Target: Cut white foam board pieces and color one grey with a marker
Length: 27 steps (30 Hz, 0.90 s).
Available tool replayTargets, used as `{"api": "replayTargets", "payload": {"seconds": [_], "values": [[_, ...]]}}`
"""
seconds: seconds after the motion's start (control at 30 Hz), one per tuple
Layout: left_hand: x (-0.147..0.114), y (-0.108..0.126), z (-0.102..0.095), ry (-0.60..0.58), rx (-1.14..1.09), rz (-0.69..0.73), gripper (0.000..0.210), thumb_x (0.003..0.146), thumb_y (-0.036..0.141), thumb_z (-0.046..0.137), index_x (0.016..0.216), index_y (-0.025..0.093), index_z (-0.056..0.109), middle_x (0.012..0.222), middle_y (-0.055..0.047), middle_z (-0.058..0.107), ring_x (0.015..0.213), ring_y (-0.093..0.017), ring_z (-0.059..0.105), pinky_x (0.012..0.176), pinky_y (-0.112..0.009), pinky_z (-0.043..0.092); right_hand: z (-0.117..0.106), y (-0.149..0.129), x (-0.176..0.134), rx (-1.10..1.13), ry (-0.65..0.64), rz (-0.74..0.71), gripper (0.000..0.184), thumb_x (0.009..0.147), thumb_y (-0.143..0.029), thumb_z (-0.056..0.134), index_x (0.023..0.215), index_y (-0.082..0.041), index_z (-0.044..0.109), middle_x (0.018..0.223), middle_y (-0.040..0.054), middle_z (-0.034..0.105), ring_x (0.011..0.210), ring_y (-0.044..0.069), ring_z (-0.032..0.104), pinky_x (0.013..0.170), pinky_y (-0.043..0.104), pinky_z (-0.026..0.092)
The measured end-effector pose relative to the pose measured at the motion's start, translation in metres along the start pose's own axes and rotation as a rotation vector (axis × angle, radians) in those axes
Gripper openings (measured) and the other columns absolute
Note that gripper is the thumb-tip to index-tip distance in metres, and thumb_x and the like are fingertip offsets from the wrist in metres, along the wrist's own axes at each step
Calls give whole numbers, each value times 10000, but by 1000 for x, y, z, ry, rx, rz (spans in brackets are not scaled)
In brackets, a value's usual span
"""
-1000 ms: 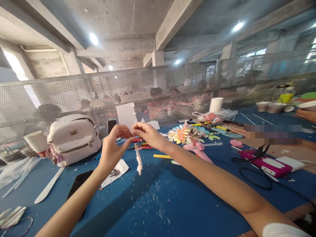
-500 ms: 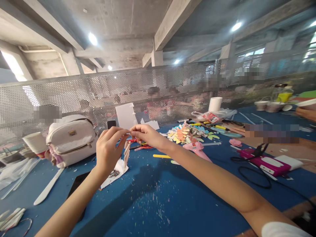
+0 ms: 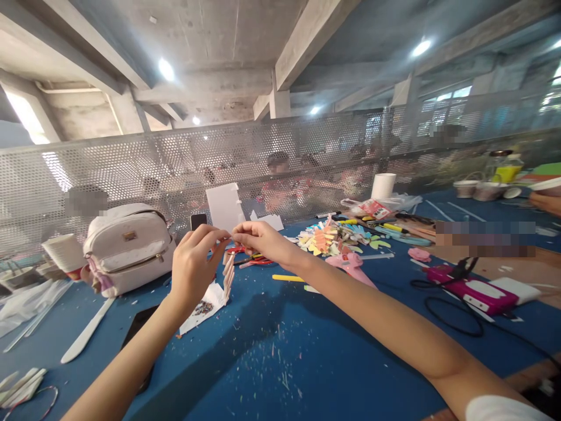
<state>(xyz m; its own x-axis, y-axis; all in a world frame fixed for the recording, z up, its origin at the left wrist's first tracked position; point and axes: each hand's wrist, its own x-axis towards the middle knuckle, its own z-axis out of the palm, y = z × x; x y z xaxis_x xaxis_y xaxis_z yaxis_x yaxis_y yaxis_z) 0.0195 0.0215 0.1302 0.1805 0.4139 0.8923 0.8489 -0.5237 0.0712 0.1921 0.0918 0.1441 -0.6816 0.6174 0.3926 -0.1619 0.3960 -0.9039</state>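
Note:
My left hand (image 3: 191,263) and my right hand (image 3: 259,241) meet fingertip to fingertip above the blue table. Both are closed in a pinch, and whatever small pale thing lies between them is too small to name. Just under the left fingers is a whitish, ridged upright piece (image 3: 228,276); I cannot tell whether it hangs from the hand or stands on the paper. A white sheet of paper (image 3: 214,298) bearing a little heap of dark bits lies below, partly covered by my left wrist. Behind my right hand are red-handled tools (image 3: 258,261).
A white backpack (image 3: 127,251) and a white plastic knife (image 3: 87,333) are at left, with a dark phone (image 3: 135,333) under my left forearm. To the right lie paper cut-outs (image 3: 326,237), a pink glue gun (image 3: 350,266), a yellow marker (image 3: 287,278) and a magenta power strip (image 3: 473,292) with cables.
Both hands keep almost the same pinching pose. The fingertips have shifted very slightly, and the whole view has drifted a little.

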Motion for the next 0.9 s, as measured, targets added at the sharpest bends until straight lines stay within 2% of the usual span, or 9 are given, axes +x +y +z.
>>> {"api": "replayTargets", "payload": {"seconds": [0.23,0.37,0.63,0.7,0.8,0.9], "values": [[4,3,-1,-46,-158,-116,72,921,241,642,889,214,701,848,-12,663,649,-133,558,673,-260,426,0,-1,1,-63,23,-17,93,901,-235,599,839,-165,606,754,-4,583,594,92,446,577,259,382],[7,1,-3,-89,-274,-222,92,876,268,688,810,209,712,771,-4,659,638,-131,536,643,-245,418,-1,0,1,-108,24,-27,90,913,-217,582,841,-165,594,758,-7,578,598,90,442,571,254,375],[11,-7,-2,-242,-549,-477,188,780,372,733,794,186,750,799,-68,753,655,-174,657,596,-255,485,0,0,1,-209,28,-62,99,917,-207,576,825,-171,587,757,-10,575,641,105,467,603,264,380],[11,-10,0,-269,-604,-518,211,754,396,752,782,187,757,719,-50,727,572,-152,618,520,-234,451,0,-1,1,-238,26,-75,101,919,-204,575,824,-172,585,763,-6,579,668,111,483,616,263,384],[10,-14,1,-303,-657,-566,232,748,422,762,780,192,760,507,21,585,412,-97,459,409,-203,319,-1,-2,0,-286,24,-93,109,925,-216,572,824,-174,579,767,-8,575,679,115,491,623,263,385],[10,-16,-1,-361,-691,-599,238,756,428,772,779,191,762,414,64,465,344,-60,312,376,-196,200,-1,0,-2,-342,27,-113,101,929,-230,574,846,-175,590,779,-9,576,707,123,504,644,266,394]]}}
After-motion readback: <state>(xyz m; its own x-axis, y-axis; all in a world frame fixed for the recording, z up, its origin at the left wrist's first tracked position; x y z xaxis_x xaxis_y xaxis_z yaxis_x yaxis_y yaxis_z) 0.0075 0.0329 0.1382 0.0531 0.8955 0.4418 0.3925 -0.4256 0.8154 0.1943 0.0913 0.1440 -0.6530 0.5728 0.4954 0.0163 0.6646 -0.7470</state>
